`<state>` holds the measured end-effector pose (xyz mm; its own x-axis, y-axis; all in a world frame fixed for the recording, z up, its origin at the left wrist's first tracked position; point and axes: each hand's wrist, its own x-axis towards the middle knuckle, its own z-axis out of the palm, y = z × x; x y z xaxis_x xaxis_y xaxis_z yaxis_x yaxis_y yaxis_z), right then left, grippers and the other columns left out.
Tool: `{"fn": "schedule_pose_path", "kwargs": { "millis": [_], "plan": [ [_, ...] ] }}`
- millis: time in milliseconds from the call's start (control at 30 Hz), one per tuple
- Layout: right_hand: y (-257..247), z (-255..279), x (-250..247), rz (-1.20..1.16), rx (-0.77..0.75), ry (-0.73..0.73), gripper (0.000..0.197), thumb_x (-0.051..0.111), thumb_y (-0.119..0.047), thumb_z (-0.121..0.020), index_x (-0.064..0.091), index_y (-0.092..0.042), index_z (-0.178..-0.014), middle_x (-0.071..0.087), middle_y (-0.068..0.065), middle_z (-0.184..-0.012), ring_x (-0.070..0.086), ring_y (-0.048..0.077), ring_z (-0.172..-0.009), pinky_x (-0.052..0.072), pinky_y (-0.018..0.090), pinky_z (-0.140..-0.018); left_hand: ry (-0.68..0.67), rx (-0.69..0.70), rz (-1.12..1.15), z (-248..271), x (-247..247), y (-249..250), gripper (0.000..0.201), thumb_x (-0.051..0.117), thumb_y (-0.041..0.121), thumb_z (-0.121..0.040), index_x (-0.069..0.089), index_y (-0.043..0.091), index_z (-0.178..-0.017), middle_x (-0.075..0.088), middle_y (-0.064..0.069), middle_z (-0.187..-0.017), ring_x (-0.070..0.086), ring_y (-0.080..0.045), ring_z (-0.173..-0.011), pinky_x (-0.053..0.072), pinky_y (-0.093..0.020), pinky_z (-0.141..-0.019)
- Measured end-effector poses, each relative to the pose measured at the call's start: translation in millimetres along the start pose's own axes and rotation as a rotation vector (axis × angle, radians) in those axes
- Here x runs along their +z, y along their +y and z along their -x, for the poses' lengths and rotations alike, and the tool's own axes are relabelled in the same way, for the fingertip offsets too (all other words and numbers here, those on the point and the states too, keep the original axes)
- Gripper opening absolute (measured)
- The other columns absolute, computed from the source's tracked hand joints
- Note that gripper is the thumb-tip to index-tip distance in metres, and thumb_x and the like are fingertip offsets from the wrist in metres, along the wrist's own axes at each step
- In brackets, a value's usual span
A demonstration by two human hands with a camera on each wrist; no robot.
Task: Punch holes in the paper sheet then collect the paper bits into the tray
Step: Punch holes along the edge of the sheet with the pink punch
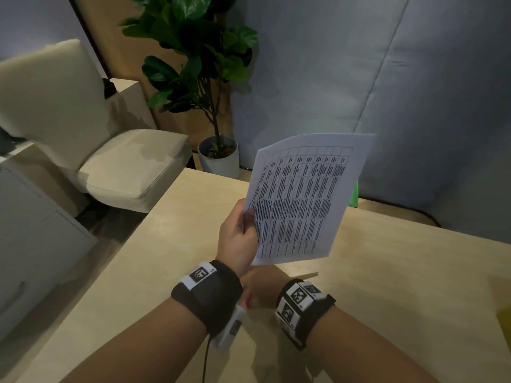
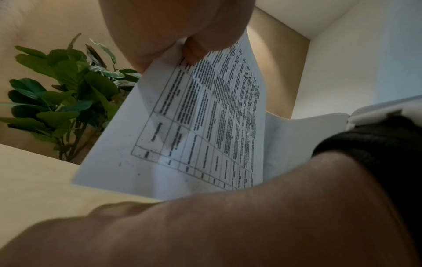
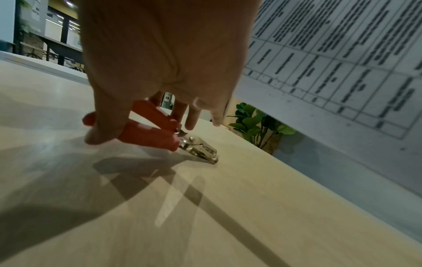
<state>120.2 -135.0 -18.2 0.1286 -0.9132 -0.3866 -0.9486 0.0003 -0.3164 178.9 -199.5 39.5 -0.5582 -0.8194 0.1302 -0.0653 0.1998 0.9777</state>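
White printed paper sheet with a black table grid (image 1: 301,200) pinched at its edge by left hand (image 1: 237,233) above pale wooden table (image 1: 401,272), right hand (image 3: 160,63) below, fingers curled round red-handled metal hole punch (image 3: 160,133) resting on tabletop.

landmark: potted plant (image 1: 218,150), broad green leaves, grey pot on floor.
wall: grey padded panel (image 1: 387,78) right of plant; tan panel behind it.
chair: cream upholstered chair (image 1: 110,150) left of plant.
table: pale wood table (image 1: 154,258) in front of plant.
light: dim.
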Motion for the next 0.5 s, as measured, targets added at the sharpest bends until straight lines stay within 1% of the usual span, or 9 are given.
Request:
{"fn": "schedule_pose_path", "kwargs": {
  "millis": [67,133,200,233,300,367,400,433,500],
  "plan": [
    [9,10,-2,-0.032,-0.005,0.053,0.038,0.068,-0.027,-0.083,0.054,-0.016,-0.117,0.063,0.008,-0.109,0.063,0.027,-0.094,0.053,0.045,-0.086,-0.005,0.008,0.012,0,7,5,0.029,0.036,0.017,-0.101,0.055,0.039,-0.105,0.062,0.016,-0.101,0.059,0.000,-0.100,0.048,-0.016,-0.074],
    [20,20,-1,-0.067,-0.015,0.098,0.045,0.069,-0.036,-0.080,0.050,-0.026,-0.119,0.065,0.003,-0.106,0.065,0.023,-0.087,0.055,0.044,-0.083,-0.007,0.025,0.025,-1,15,13,0.034,0.037,0.017,-0.101,0.051,0.049,-0.100,0.061,0.020,-0.101,0.058,0.004,-0.101,0.048,-0.014,-0.076],
    [32,34,-1,-0.176,-0.006,0.113,0.052,0.069,-0.039,-0.077,0.043,-0.036,-0.122,0.065,-0.005,-0.107,0.066,0.015,-0.083,0.055,0.040,-0.082,0.007,0.058,0.041,-4,22,19,0.036,0.037,0.017,-0.101,0.049,0.052,-0.099,0.060,0.023,-0.100,0.058,0.008,-0.098,0.047,-0.010,-0.074],
    [39,44,-3,-0.234,0.016,0.126,0.055,0.070,-0.039,-0.076,0.042,-0.039,-0.123,0.063,-0.009,-0.111,0.066,0.010,-0.083,0.053,0.036,-0.084,0.018,0.077,0.051,-6,26,23,0.037,0.037,0.016,-0.101,0.048,0.051,-0.100,0.059,0.024,-0.100,0.058,0.012,-0.094,0.047,-0.007,-0.072],
    [53,67,-6,-0.303,0.060,0.205,0.058,0.071,-0.040,-0.074,0.042,-0.037,-0.124,0.057,-0.012,-0.121,0.063,0.005,-0.086,0.050,0.029,-0.083,0.042,0.113,0.058,-8,34,28,0.035,0.037,0.009,-0.100,0.050,0.042,-0.108,0.057,0.025,-0.100,0.055,0.021,-0.088,0.044,0.000,-0.069],
    [68,91,-7,-0.313,0.092,0.314,0.054,0.068,-0.041,-0.072,0.045,-0.030,-0.119,0.057,-0.009,-0.122,0.059,0.010,-0.096,0.053,0.034,-0.081,0.065,0.136,0.039,-8,42,33,0.032,0.036,0.007,-0.100,0.049,0.029,-0.119,0.054,0.026,-0.102,0.052,0.026,-0.086,0.040,0.004,-0.069],
    [77,102,-7,-0.314,0.117,0.357,0.051,0.065,-0.041,-0.071,0.045,-0.029,-0.116,0.058,-0.007,-0.120,0.059,0.015,-0.100,0.054,0.038,-0.080,0.076,0.137,0.034,-8,44,33,0.032,0.036,0.008,-0.101,0.049,0.025,-0.124,0.054,0.025,-0.103,0.053,0.023,-0.088,0.040,0.004,-0.070],
    [85,115,-7,-0.324,0.157,0.391,0.050,0.061,-0.040,-0.070,0.044,-0.029,-0.115,0.058,-0.007,-0.119,0.058,0.017,-0.104,0.054,0.040,-0.081,0.075,0.133,0.036,-7,48,36,0.032,0.036,0.010,-0.101,0.048,0.025,-0.126,0.055,0.022,-0.105,0.054,0.017,-0.093,0.042,0.001,-0.072],
    [103,142,-8,-0.399,0.237,0.440,0.049,0.057,-0.034,-0.074,0.041,-0.029,-0.120,0.055,-0.007,-0.123,0.055,0.015,-0.113,0.052,0.040,-0.087,0.070,0.123,0.042,-5,56,38,0.032,0.036,0.014,-0.101,0.047,0.030,-0.126,0.055,0.016,-0.112,0.054,0.002,-0.102,0.043,-0.007,-0.078]
  ]
}}
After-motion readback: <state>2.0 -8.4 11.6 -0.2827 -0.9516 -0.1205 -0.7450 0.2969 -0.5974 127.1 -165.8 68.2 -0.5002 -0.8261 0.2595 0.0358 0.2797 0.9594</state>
